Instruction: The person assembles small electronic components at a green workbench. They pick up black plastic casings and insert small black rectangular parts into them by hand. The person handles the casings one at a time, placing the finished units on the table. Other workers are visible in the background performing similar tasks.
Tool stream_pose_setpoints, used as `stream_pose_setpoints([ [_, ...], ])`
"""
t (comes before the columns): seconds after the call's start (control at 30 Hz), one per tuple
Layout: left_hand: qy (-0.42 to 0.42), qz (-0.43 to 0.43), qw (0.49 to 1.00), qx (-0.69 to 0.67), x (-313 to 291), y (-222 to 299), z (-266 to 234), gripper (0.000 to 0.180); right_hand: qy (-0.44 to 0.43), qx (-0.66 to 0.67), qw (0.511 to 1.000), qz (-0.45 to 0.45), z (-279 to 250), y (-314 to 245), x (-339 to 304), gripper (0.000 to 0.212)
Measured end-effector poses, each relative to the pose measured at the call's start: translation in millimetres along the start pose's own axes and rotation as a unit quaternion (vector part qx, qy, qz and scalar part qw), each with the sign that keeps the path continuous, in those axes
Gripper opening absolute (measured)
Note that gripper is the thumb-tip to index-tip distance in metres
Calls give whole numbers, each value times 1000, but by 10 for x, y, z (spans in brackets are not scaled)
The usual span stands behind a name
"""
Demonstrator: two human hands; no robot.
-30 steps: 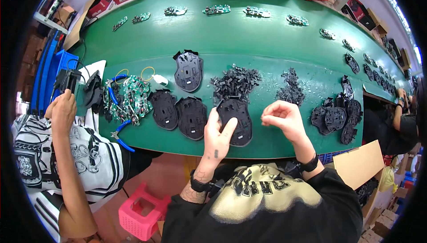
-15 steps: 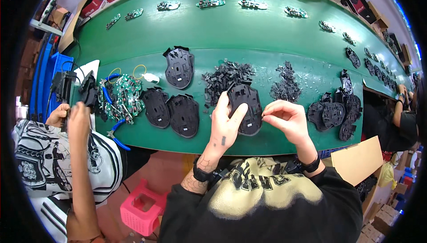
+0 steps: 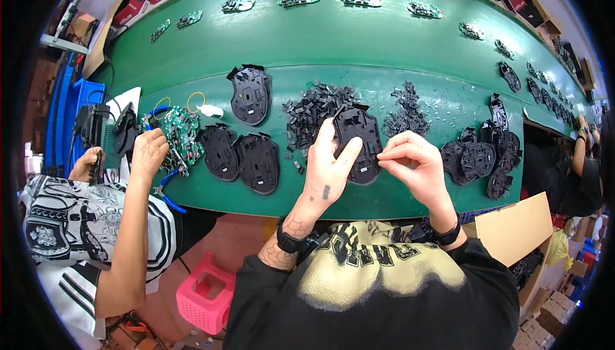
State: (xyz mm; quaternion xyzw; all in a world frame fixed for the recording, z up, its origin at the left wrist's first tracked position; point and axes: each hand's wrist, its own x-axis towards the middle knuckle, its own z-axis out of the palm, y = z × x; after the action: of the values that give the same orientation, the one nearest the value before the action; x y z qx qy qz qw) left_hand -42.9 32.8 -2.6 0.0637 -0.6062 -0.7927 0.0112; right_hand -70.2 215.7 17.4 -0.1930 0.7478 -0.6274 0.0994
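Mouse shell, black, sits on the green bench w/ left hand gripping its left edge, right hand pinched shut at its right side on smth too small to tell, small black parts pile just behind-left of it, two more shells further left.

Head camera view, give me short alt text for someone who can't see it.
A person's left hand steadies a black plastic mouse base shell on a green work table, while the right hand pinches at its edge. Piles of small black plastic parts lie behind.
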Motion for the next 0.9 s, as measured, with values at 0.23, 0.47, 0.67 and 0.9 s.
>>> stream_pose_setpoints([
  [0.23,-7,12,999,40,12,-1,26,31,2,48,999,12,-28,75,-23,15],
  [0.47,-4,-12,997,76,-25,25,32,31,-3,-52,999,-5,30,64,-12,13],
  [0.67,27,-6,993,114,-78,56,-9,30,-44,-107,993,32,152,-50,71,15],
  [0.9,73,16,995,69,-134,33,-261,30,-163,61,965,194,188,-57,484,23],
])
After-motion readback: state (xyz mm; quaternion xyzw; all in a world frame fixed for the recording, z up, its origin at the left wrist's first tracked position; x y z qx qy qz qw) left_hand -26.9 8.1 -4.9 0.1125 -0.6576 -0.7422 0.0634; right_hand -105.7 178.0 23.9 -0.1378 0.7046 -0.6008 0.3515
